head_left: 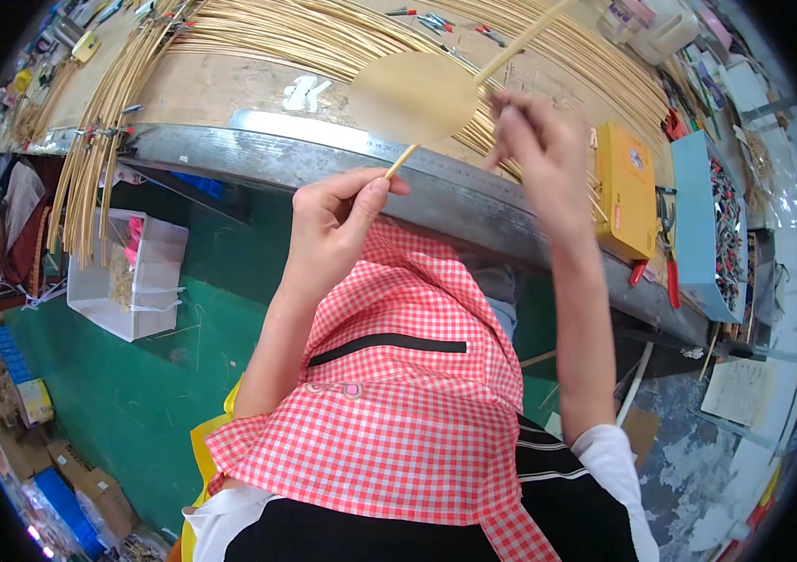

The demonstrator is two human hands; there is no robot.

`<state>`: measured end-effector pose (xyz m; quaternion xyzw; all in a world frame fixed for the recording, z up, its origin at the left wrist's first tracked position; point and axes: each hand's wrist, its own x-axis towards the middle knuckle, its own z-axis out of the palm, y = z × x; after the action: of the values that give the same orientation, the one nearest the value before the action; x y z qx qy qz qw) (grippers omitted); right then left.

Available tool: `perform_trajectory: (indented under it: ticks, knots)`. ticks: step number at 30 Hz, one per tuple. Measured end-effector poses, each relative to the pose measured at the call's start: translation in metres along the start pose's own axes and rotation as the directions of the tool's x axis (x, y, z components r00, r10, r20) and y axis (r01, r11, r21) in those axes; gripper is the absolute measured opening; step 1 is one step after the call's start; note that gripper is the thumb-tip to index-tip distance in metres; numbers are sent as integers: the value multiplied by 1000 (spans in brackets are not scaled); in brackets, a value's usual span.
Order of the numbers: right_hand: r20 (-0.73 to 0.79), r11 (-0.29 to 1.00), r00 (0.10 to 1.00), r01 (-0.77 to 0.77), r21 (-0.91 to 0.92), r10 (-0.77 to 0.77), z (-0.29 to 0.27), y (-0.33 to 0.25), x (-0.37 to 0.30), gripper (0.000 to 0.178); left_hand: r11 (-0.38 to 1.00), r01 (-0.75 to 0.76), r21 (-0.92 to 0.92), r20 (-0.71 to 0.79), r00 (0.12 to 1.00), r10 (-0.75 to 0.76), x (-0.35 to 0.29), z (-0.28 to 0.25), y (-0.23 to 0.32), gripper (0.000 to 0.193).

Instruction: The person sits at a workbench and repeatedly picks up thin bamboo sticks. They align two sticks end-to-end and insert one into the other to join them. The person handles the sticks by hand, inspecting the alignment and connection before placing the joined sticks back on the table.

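Near the table's front edge, my left hand (347,211) pinches the end of a pale cane stick (402,160) between thumb and fingers. A plain tan oval shape (414,96) covers the area just beyond. Past the oval, a pale stick (520,45) runs to the upper right, in line with the held end; whether they are one piece is hidden. My right hand (541,140) is raised over the front of the table, right of the oval, with bent fingers smeared by motion. I cannot tell whether it holds anything.
Long canes (277,36) cover the table's back, and a clipped bundle (99,178) hangs over its left edge. A metal ruler (324,134) lies along the front. To the right stand a yellow box (625,192) and a blue bin (706,234) of clips. A white crate (150,314) sits on the floor.
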<state>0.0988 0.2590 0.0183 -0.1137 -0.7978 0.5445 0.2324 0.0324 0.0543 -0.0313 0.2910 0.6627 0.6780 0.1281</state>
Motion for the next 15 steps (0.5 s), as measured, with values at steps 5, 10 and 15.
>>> perform_trajectory:
  ticks: [5,10,15]
  knots:
    - [-81,929,996,12,370,20,18,-5,-65,23,986,-144,78,103,985,136,-4,18,11,16]
    - [-118,927,993,53,372,-10,17,0,-76,20,973,-147,175,173,978,117,-9,24,22,12]
    - [-129,948,991,70,311,-30,15,-1,-77,18,965,-194,178,196,968,158,-9,27,22,11]
